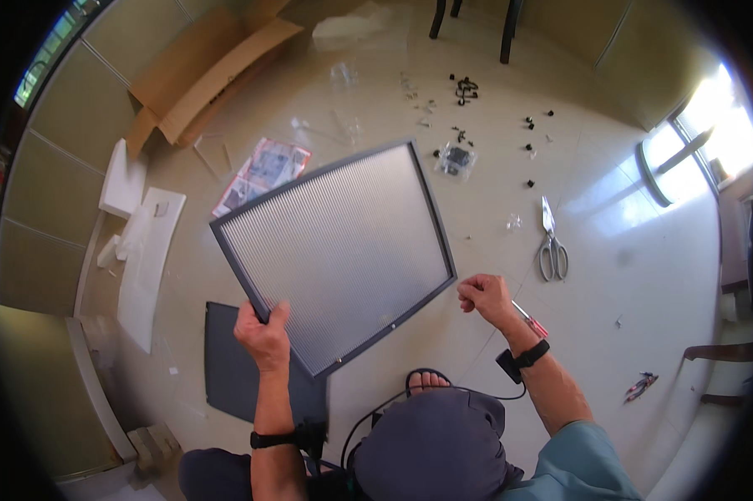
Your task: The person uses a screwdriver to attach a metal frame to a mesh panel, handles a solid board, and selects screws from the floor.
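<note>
My left hand (262,336) grips the lower left edge of a rectangular panel (343,250), thumb on top. The panel has a dark grey frame around a ribbed, translucent sheet, and it is held tilted above the floor. Small screw-like bits show along its near edge. My right hand (485,299) is closed in a pinch just off the panel's right corner; whatever its fingers hold, if anything, cannot be made out. Below its wrist lies a slim tool with a red handle (537,326), partly hidden by the arm. A flat dark grey board (226,359) rests on the floor, partly under the panel.
Scissors (552,250) lie to the right on the tiled floor (593,334). Farther off are small black parts (466,90), a bag of dark pieces (456,160) and a printed sheet (268,167). A cardboard box (218,83) and white foam (151,259) stand left. Pliers-like tool (642,387) lies right.
</note>
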Available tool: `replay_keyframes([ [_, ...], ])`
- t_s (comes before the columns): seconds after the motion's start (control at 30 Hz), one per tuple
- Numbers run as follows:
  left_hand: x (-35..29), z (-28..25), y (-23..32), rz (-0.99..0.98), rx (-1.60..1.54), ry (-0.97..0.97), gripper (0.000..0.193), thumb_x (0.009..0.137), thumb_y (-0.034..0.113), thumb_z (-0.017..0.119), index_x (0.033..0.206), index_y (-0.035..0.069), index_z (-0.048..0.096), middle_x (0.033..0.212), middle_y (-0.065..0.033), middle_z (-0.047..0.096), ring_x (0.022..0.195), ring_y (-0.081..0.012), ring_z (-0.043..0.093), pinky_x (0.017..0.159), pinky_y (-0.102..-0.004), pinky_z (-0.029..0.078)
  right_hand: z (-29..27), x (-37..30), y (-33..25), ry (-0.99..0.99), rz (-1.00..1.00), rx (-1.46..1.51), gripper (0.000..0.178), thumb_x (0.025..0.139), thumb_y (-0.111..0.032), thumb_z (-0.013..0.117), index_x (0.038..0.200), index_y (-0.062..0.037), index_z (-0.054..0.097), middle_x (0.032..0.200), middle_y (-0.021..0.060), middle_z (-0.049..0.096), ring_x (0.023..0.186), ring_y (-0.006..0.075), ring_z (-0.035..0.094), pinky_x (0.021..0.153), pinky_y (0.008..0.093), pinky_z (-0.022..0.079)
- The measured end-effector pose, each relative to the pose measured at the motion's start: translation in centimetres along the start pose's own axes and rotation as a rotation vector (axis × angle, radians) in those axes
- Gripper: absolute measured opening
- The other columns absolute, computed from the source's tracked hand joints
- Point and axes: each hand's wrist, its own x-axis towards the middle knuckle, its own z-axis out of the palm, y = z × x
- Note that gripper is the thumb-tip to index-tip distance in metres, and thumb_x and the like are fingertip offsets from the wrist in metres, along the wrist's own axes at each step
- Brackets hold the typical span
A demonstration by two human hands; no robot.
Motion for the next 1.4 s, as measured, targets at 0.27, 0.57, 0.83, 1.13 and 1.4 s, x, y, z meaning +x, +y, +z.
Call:
replay_keyframes([
  [0.27, -0.8, 0.2, 2.1, 0.128, -0.015, -0.043, 0.025, 0.076, 0.015, 0.084, 0.084, 0.002, 0.063, 0.070, -0.0049, 0.066, 0.058, -0.0182, 0.060, 0.059, -0.0293, 0.049, 2.4, -0.8, 2.2, 0.057, -0.096, -0.136, 0.019, 0.092, -0.013, 0.065, 0.090, 0.0054, 0.069, 0.073, 0.0096, 0.067, 0.062, 0.0159, 0.066, 0.059, 0.0297, 0.054],
  [0.57, -1.2, 0.6, 5.0, 0.281, 0.024, -0.084, 0.025, 0.077, 0.016, 0.084, 0.087, 0.003, 0.065, 0.072, -0.0058, 0.068, 0.058, -0.0193, 0.061, 0.058, -0.0291, 0.049, 3.8, -0.2, 4.0, 0.254, -0.541, -0.486, 0.011, 0.091, -0.013, 0.066, 0.089, -0.0022, 0.068, 0.083, 0.0166, 0.068, 0.075, 0.0356, 0.066, 0.065, 0.0404, 0.053],
  [0.83, -1.4, 0.7, 5.3, 0.270, 0.002, -0.097, 0.025, 0.077, 0.015, 0.084, 0.088, 0.002, 0.065, 0.073, -0.0062, 0.068, 0.059, -0.0178, 0.061, 0.058, -0.0288, 0.049, 4.8, -0.6, 3.8, 0.249, -0.745, -0.758, 0.006, 0.090, -0.009, 0.065, 0.089, -0.0030, 0.065, 0.076, 0.0139, 0.063, 0.073, 0.0345, 0.063, 0.064, 0.0430, 0.052],
  [1.13, -1.4, 1.0, 5.2, 0.265, -0.021, -0.088, 0.026, 0.076, 0.014, 0.084, 0.088, 0.001, 0.065, 0.070, -0.0070, 0.066, 0.055, -0.0207, 0.059, 0.054, -0.0292, 0.047, 4.7, -0.1, 3.6, 0.246, -0.780, -0.856, 0.004, 0.089, -0.006, 0.064, 0.086, -0.0026, 0.064, 0.076, 0.0136, 0.060, 0.073, 0.0340, 0.061, 0.064, 0.0438, 0.051],
  [1.4, -1.2, 1.1, 5.0, 0.283, -0.018, -0.083, 0.026, 0.077, 0.014, 0.084, 0.088, 0.001, 0.064, 0.070, -0.0071, 0.066, 0.055, -0.0193, 0.059, 0.053, -0.0292, 0.046, 4.0, 0.2, 3.3, 0.136, -0.764, -0.866, 0.005, 0.086, -0.003, 0.060, 0.090, -0.0021, 0.063, 0.082, 0.0145, 0.062, 0.080, 0.0340, 0.063, 0.068, 0.0437, 0.053],
])
